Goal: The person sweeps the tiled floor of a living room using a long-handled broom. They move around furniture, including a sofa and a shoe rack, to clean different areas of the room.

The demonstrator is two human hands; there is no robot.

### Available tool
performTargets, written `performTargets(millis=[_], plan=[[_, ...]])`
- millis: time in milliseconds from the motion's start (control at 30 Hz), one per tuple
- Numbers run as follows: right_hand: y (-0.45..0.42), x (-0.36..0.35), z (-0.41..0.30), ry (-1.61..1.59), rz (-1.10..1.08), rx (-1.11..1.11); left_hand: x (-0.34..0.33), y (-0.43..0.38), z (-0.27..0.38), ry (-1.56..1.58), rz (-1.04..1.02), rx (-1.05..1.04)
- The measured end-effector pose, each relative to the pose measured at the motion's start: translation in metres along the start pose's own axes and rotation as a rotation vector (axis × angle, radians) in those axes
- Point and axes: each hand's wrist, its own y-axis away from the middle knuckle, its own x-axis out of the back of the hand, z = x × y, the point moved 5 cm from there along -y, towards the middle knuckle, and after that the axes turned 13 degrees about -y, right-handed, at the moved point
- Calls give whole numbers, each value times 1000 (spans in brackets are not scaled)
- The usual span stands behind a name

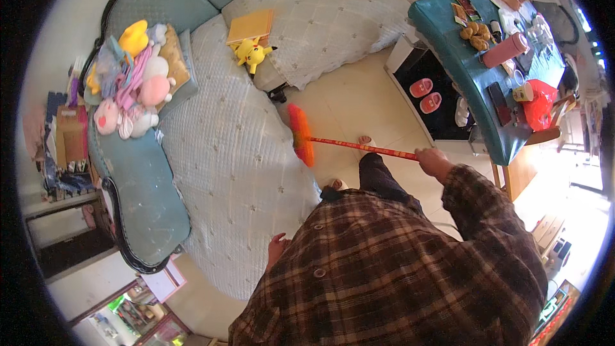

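A broom with a red patterned handle (363, 146) reaches left from my right hand (434, 163), which is closed around the handle's upper end. Its orange and red bristle head (301, 135) is on the tiled floor, against the hanging edge of the quilted sofa cover (226, 154). My left hand (277, 250) is low at my left side, close to the sofa cover and partly hidden by my plaid shirt. Nothing shows in it, and its fingers are only partly visible. Both my feet stand on the floor beside the sofa.
Plush toys (144, 81) are heaped on the sofa's left end. A yellow plush (252, 55) lies by a tan book-like item (250, 26). At right, a table with a teal cover (447, 48) bears a pink bottle (505, 50); pink slippers (425, 96) lie beneath. A person sits behind it.
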Motion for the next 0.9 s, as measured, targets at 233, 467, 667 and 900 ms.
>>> performTargets(millis=[233, 467, 667, 900], plan=[[-70, 59, 30, -72, -43, 61, -22, 21, 52, 176, 61, 336], [-190, 120, 12, 12, 127, 253, -46, 34, 114, 261, 100, 298], [-256, 140, -87, 54, 0, 392, -64, 41, 139, 291, 117, 316], [-225, 98, -32, -164, -99, 334, -84, 40, 148, 379, 137, 294]])
